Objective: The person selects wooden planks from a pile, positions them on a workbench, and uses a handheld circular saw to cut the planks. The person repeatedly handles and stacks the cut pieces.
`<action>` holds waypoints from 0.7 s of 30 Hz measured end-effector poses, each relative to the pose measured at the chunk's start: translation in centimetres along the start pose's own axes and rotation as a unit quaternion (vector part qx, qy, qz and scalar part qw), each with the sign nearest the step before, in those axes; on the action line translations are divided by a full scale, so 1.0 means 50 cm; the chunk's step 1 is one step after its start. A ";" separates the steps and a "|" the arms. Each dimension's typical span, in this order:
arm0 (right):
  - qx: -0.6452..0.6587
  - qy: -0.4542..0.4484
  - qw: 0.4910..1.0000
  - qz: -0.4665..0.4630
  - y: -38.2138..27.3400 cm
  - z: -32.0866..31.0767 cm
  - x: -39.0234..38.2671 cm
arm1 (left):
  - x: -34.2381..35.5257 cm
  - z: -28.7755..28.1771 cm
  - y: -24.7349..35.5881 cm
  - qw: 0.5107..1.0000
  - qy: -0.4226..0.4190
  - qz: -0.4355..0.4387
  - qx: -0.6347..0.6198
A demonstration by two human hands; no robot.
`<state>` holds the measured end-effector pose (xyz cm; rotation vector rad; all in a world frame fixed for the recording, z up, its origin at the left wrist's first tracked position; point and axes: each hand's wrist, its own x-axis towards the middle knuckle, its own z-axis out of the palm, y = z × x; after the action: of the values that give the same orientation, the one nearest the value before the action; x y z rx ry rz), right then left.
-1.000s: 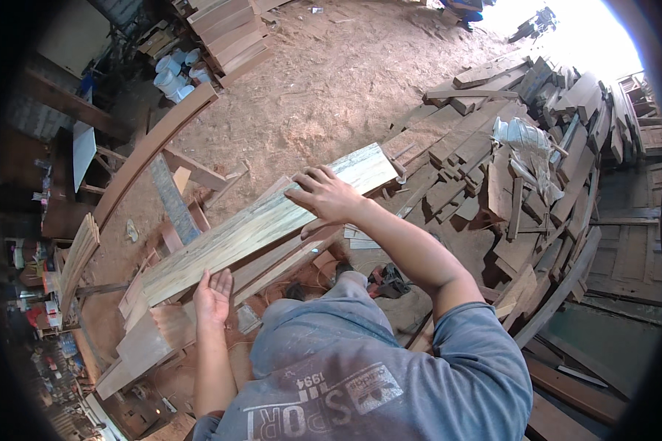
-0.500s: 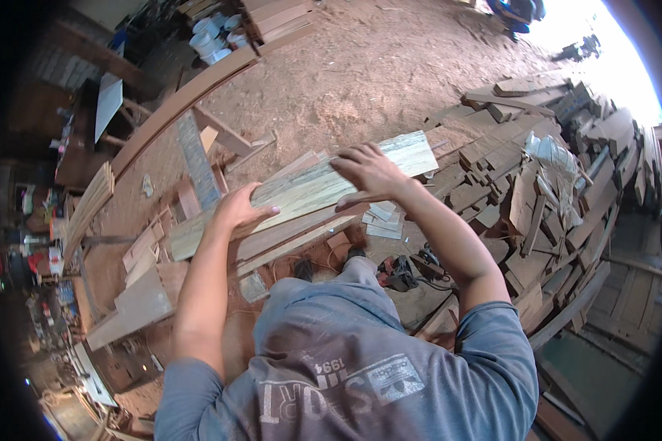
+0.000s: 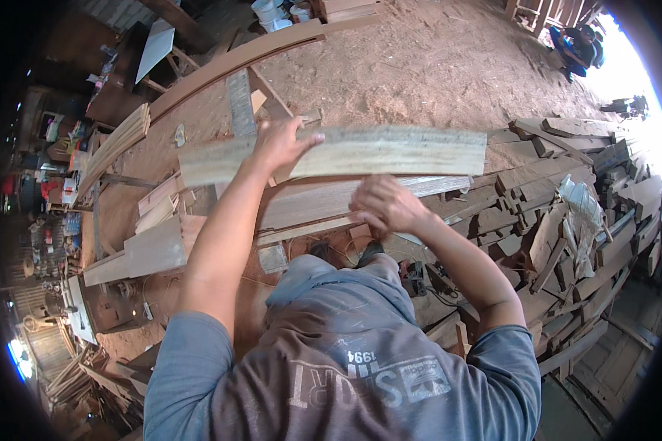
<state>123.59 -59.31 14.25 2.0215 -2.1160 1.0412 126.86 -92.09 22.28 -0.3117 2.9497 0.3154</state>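
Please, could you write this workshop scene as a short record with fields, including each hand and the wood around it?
Left hand: over the pale board, thumb pointing right; firmness of grip unclear
Right hand: blurred, below the pale board's near edge, in front of the brown board; contact unclear
Right side: timber pile with crumpled plastic on it
Upper left: long brown plank, white buckets beyond
Upper right: another person, in the distance

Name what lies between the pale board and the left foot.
In the head view, a brown plank, a narrow strip and reddish ground lie between the pale board and the left foot.
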 end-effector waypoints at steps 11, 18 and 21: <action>0.020 -0.404 0.869 0.285 0.159 -0.044 0.148 | 0.033 -0.155 -0.022 0.993 0.103 -0.057 0.026; -0.057 -0.336 0.904 0.259 0.106 -0.059 0.146 | -0.008 -0.132 -0.053 0.989 0.124 -0.074 0.005; -0.160 -0.276 0.928 0.194 0.049 -0.083 0.113 | -0.022 -0.137 -0.030 0.991 0.110 -0.079 -0.020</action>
<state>118.79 -62.43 19.01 1.9289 -2.8081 0.0880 127.32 -94.85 28.81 -0.6207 3.1087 0.3398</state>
